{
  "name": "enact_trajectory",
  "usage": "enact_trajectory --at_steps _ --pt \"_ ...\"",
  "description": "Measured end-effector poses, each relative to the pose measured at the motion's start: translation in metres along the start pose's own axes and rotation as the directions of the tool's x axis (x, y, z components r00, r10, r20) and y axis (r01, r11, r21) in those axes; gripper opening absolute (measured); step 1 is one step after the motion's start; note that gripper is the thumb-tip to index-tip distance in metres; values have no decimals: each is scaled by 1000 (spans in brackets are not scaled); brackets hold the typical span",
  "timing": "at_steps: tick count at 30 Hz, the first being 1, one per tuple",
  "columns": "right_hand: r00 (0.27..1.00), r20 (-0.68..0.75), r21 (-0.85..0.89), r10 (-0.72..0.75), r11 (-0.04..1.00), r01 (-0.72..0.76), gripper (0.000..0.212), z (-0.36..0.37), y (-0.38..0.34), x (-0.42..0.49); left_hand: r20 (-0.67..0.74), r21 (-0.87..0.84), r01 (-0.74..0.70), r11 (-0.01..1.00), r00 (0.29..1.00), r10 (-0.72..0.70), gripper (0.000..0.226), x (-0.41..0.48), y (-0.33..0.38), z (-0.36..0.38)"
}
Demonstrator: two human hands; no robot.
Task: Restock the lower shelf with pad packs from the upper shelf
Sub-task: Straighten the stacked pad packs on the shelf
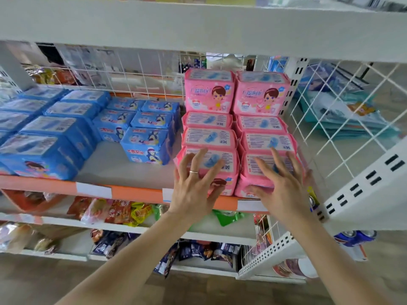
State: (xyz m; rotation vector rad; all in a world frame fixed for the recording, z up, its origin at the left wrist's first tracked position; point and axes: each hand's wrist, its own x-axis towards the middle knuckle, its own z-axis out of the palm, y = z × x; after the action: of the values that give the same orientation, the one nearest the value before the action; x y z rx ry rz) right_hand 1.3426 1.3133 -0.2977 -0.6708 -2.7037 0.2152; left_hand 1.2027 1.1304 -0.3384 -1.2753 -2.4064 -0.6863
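Observation:
Pink pad packs (237, 128) stand in two columns on the right of the orange-edged shelf (136, 192), with two more packs stacked on top at the back. My left hand (196, 183) lies with spread fingers over the front pack of the left column (222, 159). My right hand (282, 181) lies the same way over the front pack of the right column (262, 170). Neither hand has its fingers curled round a pack. Blue pad packs (145, 133) fill the middle and left of the same shelf.
A white shelf board (198, 25) hangs just above. A wire mesh panel (334, 119) bounds the shelf on the right, with a white perforated upright (352, 190) beside it. Snack bags (114, 210) lie on the shelves below. Bare shelf surface (110, 164) shows in front of the blue packs.

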Motion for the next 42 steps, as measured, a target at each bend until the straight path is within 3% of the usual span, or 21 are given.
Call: enact_trajectory --at_steps 2,5,9,12,15,18,24,29,36,42 --pt "992 83 -38 90 995 -87 90 -7 -13 -4 -8 -57 -8 998 1000 8 66 -4 -4 -15" --pt "1000 -9 26 -22 999 22 89 -22 -59 -4 -55 -66 28 997 998 -32 74 -10 -33 -45" --pt "973 -129 76 -192 976 202 86 -8 -146 7 -38 17 180 983 983 -180 82 -15 -101 -77" --pt "960 -67 73 -271 959 275 94 15 -200 26 15 63 251 966 968 -252 92 -16 -149 -96" --pt "961 -15 57 -276 959 276 98 35 -231 45 29 81 193 978 980 -196 93 -19 -182 -113" --pt "971 15 43 -237 971 236 97 44 -244 55 39 90 149 985 987 -153 89 -23 -201 -122" --pt "988 17 145 -155 978 151 97 57 -241 49 136 122 189 974 969 -205 84 -31 -216 -117" --pt "981 32 61 -192 980 190 96 63 -243 50 152 150 197 969 964 -219 85 -35 -212 -117" --pt "974 52 123 -219 970 212 93 63 -248 73 162 250 181 951 961 -225 86 -22 -230 -126" --pt "969 71 26 -235 972 233 97 78 -265 97 201 290 137 947 959 -201 93 0 -246 -126"
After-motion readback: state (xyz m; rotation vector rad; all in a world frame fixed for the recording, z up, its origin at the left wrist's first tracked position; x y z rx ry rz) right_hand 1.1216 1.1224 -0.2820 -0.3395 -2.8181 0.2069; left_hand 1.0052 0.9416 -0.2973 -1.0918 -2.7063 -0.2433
